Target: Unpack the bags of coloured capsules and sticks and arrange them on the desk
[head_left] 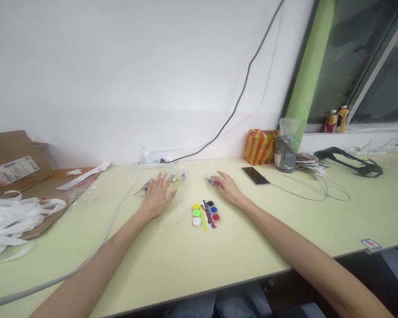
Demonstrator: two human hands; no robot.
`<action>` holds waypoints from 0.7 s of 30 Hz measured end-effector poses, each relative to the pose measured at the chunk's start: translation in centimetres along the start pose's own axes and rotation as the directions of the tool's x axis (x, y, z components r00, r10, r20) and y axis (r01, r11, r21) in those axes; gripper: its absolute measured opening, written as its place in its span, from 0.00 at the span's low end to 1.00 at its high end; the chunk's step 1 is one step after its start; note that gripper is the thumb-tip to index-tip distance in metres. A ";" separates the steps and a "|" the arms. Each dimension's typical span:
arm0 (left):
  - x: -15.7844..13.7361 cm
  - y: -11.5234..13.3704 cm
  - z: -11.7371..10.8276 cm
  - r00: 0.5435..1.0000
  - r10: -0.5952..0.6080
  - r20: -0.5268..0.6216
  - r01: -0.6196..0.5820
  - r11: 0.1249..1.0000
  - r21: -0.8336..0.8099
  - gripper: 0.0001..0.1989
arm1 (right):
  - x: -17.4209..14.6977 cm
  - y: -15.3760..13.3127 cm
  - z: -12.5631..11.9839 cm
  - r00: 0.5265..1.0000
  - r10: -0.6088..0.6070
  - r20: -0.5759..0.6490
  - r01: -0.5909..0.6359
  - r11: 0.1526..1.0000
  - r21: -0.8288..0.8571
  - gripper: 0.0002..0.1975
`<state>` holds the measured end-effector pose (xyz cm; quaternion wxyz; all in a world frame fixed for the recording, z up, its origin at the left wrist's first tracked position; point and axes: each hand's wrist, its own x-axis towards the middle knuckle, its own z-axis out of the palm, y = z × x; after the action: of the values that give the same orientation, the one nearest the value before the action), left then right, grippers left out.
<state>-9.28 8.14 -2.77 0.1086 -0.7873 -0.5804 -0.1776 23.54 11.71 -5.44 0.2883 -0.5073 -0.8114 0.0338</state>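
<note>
Sm. pcs [177, 179] partly hidden under L hand [159, 192]

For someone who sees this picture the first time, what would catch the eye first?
Probably the bright round pieces and thin sticks, grouped on the table nearer the viewer than the right hand. Next, perhaps, the red-and-yellow striped bag at the back right and the dark cable slanting across the white wall. A heap of white strips at the left edge stands out.

Left hand [158, 194] spreads over small parts [177, 179] on the worktop [172, 265]'s back half. Right hand [227, 188] is at second pile [212, 181], grip unclear. Discs [216, 217] and sticks [204, 217] sit nearer front edge. Phone [255, 176] lies right, toward back edge.
</note>
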 end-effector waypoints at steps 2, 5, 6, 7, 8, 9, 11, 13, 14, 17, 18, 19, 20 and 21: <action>-0.5 1.3 0.4 0.992 0.017 0.128 -0.018 1.000 0.002 0.36 | 0.0 -0.2 0.2 1.000 0.012 0.002 -0.012 1.000 -0.008 0.30; -1.3 2.4 0.6 0.963 0.008 0.271 -0.008 1.000 0.002 0.38 | 0.0 -0.5 0.3 0.999 0.023 0.032 -0.022 1.000 -0.017 0.27; -1.4 2.5 0.5 0.955 0.023 0.297 -0.022 1.000 -0.006 0.38 | 0.0 -0.5 0.3 0.999 0.024 0.041 -0.023 1.000 -0.018 0.26; -1.5 2.4 0.1 0.948 0.048 0.315 -0.045 0.999 -0.017 0.38 | 0.0 -0.5 0.3 0.999 0.028 0.045 -0.027 0.999 -0.018 0.26; -1.6 2.2 -0.4 0.943 0.079 0.324 -0.074 0.997 -0.029 0.39 | 0.1 -0.4 0.3 0.998 0.037 0.043 -0.036 0.999 -0.018 0.25; -1.6 1.8 -0.9 0.937 0.112 0.332 -0.103 0.994 -0.043 0.41 | 0.1 -0.3 0.2 0.998 0.048 0.036 -0.047 0.999 -0.015 0.25; -1.4 1.0 -2.1 0.922 0.161 0.353 -0.148 0.987 -0.062 0.49 | 0.3 0.0 0.0 0.997 0.073 0.021 -0.073 0.997 0.000 0.23; -1.0 0.1 -2.8 0.919 0.154 0.363 -0.145 0.988 -0.051 0.56 | 0.3 0.4 -0.2 0.996 0.086 0.008 -0.087 0.996 0.033 0.20; -0.9 -0.3 -2.9 0.921 0.152 0.359 -0.141 0.988 -0.056 0.55 | 0.4 0.5 -0.3 0.996 0.087 0.003 -0.087 0.995 0.053 0.18; -0.5 -1.2 -2.2 0.974 0.018 0.227 -0.014 1.000 -0.018 0.38 | 0.4 1.0 -0.6 0.997 0.077 -0.021 -0.075 0.993 0.093 0.12; -0.4 -1.4 -1.7 0.983 -0.056 0.177 0.053 0.998 0.021 0.36 | 0.4 1.1 -0.7 0.997 0.075 -0.035 -0.072 0.993 0.097 0.11; -0.4 -1.7 -1.2 0.982 -0.122 0.146 0.112 0.991 0.069 0.35 | 0.4 1.2 -0.8 0.995 0.078 -0.055 -0.072 0.992 0.099 0.10; -0.4 -1.9 -0.7 0.976 -0.166 0.139 0.151 0.982 0.114 0.35 | 0.4 1.2 -1.0 0.993 0.082 -0.081 -0.074 0.992 0.103 0.10; -0.4 -2.2 -0.3 0.971 -0.185 0.150 0.162 0.975 0.149 0.34 | 0.4 1.2 -1.2 0.990 0.087 -0.112 -0.075 0.991 0.110 0.10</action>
<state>-11.49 8.34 -2.70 0.0982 -0.7361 -0.6647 -0.0815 24.96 12.33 -4.67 0.3599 -0.5250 -0.7690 0.0586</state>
